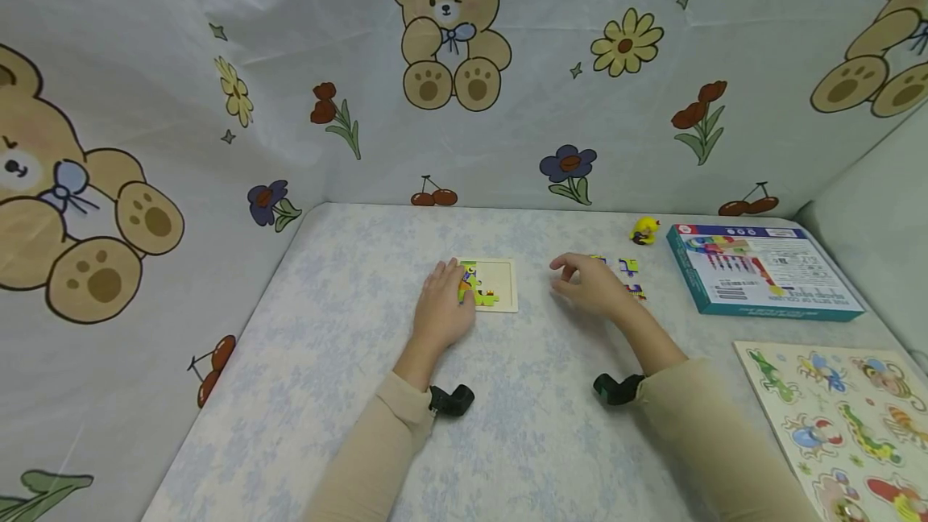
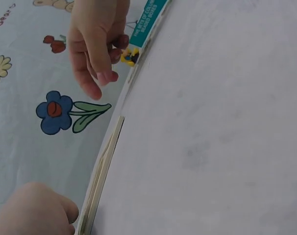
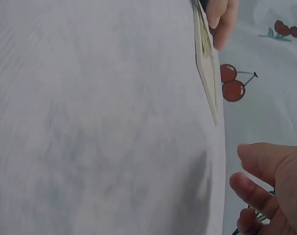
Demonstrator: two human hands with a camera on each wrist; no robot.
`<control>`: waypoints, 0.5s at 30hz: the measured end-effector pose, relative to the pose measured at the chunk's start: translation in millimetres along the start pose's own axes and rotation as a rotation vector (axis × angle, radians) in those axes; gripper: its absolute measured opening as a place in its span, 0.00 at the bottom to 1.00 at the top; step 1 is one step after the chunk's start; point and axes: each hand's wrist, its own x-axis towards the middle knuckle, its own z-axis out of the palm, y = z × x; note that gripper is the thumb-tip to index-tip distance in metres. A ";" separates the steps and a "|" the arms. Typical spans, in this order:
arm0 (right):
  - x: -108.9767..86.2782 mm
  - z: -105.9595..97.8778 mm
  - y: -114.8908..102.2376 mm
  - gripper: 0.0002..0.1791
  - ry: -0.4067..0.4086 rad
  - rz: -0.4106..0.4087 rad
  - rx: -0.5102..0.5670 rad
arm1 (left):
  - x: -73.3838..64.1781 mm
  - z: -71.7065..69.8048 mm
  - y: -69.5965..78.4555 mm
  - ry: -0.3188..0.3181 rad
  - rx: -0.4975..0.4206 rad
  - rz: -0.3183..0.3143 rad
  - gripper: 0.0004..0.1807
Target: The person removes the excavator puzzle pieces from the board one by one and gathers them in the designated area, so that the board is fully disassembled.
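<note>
A small pale wooden puzzle tray (image 1: 500, 274) lies on the table with several bright yellow-green puzzle pieces (image 1: 484, 298) fitted along its left and lower parts. My left hand (image 1: 441, 308) rests on the tray's left side, fingers extended, covering some of the pieces. Over the table to the right of the tray, my right hand (image 1: 589, 288) is raised with loosely bent fingers. Nothing shows between its thumb and fingers (image 3: 251, 188) in the right wrist view. Beside and partly behind that hand lie loose puzzle pieces (image 1: 628, 266). In the left wrist view, the tray (image 2: 102, 176) appears edge-on.
A yellow toy figure (image 1: 644, 230) stands at the back right beside a teal-edged boxed set (image 1: 768, 272). Nearer on the right lies a board with insect pictures (image 1: 834, 417). A bear-patterned cloth (image 1: 522, 127) rises behind the table's far edge.
</note>
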 end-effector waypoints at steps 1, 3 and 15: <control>1.0 3.7 -4.9 0.19 -0.004 -0.010 0.005 | -0.4 -1.2 -0.4 0.000 0.011 0.001 0.30; 3.1 11.6 -14.6 0.20 -0.012 -0.031 0.013 | -1.6 -3.6 -1.2 0.005 0.026 0.002 0.30; 17.5 54.7 -56.2 0.20 -0.040 -0.188 -0.070 | -2.4 -7.1 -2.3 -0.011 0.069 -0.003 0.26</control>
